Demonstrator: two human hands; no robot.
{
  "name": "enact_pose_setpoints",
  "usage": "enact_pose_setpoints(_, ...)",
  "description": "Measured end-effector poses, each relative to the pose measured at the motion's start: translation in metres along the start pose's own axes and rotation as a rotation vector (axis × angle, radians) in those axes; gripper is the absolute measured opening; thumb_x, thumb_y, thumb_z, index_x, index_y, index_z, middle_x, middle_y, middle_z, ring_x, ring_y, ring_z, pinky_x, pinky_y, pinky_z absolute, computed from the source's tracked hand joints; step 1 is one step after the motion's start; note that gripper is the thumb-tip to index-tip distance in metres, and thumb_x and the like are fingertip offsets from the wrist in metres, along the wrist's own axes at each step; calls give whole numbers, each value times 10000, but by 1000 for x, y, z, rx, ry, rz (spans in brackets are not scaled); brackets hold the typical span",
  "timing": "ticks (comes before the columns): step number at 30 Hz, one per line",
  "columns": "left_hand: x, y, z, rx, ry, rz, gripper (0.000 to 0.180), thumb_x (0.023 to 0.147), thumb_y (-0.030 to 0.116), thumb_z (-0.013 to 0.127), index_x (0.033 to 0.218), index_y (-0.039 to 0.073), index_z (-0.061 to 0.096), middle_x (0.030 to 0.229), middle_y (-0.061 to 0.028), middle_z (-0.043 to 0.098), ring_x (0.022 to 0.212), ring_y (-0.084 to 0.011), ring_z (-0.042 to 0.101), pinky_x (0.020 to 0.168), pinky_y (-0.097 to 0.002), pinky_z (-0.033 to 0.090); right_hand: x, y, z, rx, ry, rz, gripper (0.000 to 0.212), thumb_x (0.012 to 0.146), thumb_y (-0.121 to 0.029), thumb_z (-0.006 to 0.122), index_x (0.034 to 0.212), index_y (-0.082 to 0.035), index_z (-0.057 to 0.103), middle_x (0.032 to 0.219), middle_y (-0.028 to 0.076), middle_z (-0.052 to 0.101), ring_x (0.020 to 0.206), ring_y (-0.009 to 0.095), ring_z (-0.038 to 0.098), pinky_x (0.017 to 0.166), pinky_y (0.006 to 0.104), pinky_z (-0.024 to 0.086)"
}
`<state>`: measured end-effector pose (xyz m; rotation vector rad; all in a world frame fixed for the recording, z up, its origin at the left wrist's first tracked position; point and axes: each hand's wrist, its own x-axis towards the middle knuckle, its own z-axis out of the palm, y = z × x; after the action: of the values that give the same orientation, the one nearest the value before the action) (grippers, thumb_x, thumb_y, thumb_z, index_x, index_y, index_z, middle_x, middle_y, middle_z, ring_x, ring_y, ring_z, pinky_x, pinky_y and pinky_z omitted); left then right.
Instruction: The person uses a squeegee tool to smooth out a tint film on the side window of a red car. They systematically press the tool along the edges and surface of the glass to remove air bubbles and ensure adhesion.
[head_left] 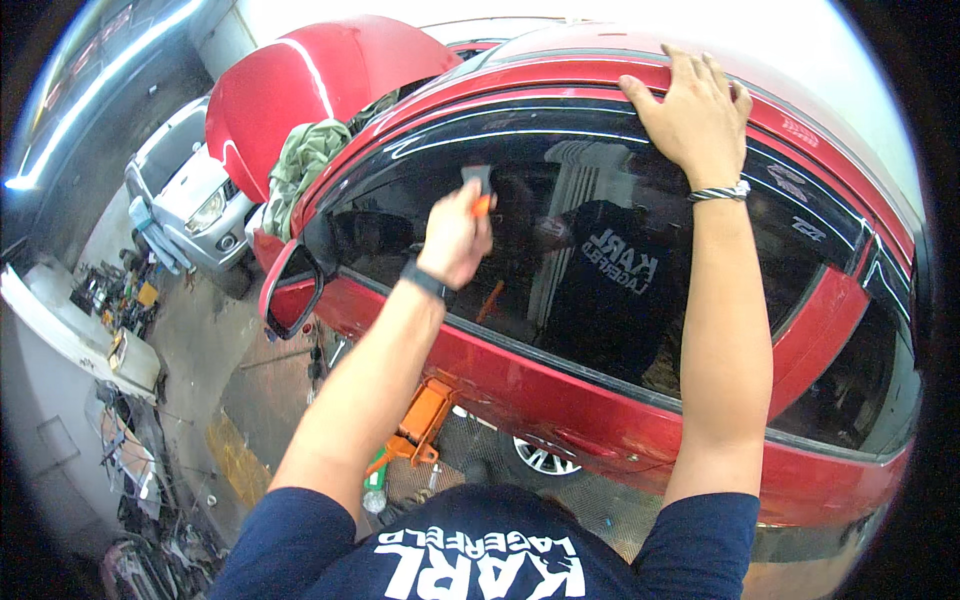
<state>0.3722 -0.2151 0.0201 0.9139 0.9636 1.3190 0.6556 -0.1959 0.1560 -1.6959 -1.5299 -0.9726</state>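
My left hand, a dark band on its wrist, is closed round a small scraper with a grey blade and some orange on its handle. The blade is at the dark side window of a red car; whether it touches the glass I cannot tell. My right hand lies with fingers spread on the upper door frame and roof edge, holding nothing. A bracelet circles that wrist. The window glass reflects my shirt.
The car's side mirror juts out at the left, below a raised red hood with a green cloth beside it. An orange floor jack and a wheel are below. A silver car stands at the far left.
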Motion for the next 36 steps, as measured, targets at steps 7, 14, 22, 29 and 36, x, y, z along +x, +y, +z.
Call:
enact_pose_setpoints(7,-25,-43,3,78,35,-24,343,1032,371,523,873,84,624,601,30,476,417,-80,398,377,-229,280,-3,5,1,-6,-6,-4,774,899,-708,508,1456,-170,513,1479,129,530,1439,271,408,1161,561,248)
enact_pose_setpoints(14,-2,-13,17,47,15,46,377,1050,414,481,894,98,615,521,34,436,388,-106,350,400,-273,270,0,2,-1,10,-13,-17,769,898,-710,508,1443,-167,529,1477,131,533,1438,269,410,1153,562,254)
enact_pose_setpoints(22,-44,-69,3,53,19,-99,342,1050,378,500,895,93,611,525,24,442,391,-114,388,407,-271,282,-2,4,3,-22,6,-12,777,898,-713,507,1447,-164,523,1472,133,536,1433,275,415,1147,558,263)
enact_pose_setpoints(29,-5,-3,35,64,-33,87,328,1046,380,498,915,98,604,528,36,432,404,-104,373,407,-262,271,-1,2,1,15,6,-19,775,898,-714,505,1441,-161,532,1468,132,541,1419,267,434,1137,541,275)
enact_pose_setpoints(36,-45,-66,13,109,26,-54,328,1034,372,518,876,99,609,549,41,439,401,-88,411,387,-249,294,-3,6,3,7,4,-21,779,900,-717,498,1439,-156,533,1467,136,541,1421,269,431,1140,547,266)
